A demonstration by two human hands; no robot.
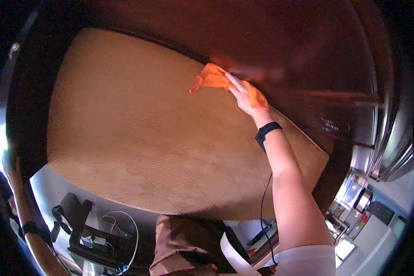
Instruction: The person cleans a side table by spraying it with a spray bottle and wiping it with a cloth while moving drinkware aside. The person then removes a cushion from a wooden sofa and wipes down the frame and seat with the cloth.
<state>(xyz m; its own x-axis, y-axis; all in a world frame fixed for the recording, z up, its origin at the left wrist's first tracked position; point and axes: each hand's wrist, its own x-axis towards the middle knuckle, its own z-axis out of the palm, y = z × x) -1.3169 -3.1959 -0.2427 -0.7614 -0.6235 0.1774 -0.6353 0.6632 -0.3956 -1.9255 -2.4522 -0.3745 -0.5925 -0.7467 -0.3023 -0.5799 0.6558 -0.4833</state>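
My right hand (pixel 244 97) has an orange cloth (pixel 215 77) under and around its fingers. The cloth lies against the far edge of a tan, ribbed mat (pixel 133 115), where the mat meets a dark reddish-brown panel (pixel 280 41). One end of the cloth trails onto the mat, left of the fingers. A black band circles my right wrist. At the far left, my left hand (pixel 14 177) is beside the dark frame edge; it is dim and distorted, and its fingers are not clear.
Below the mat are brown fabric (pixel 170 244), a white cable (pixel 135 230) and a dark shelf (pixel 89 253) with small items. A thin black cord hangs beside my right arm. Lower right, a light counter (pixel 372 237) holds several objects.
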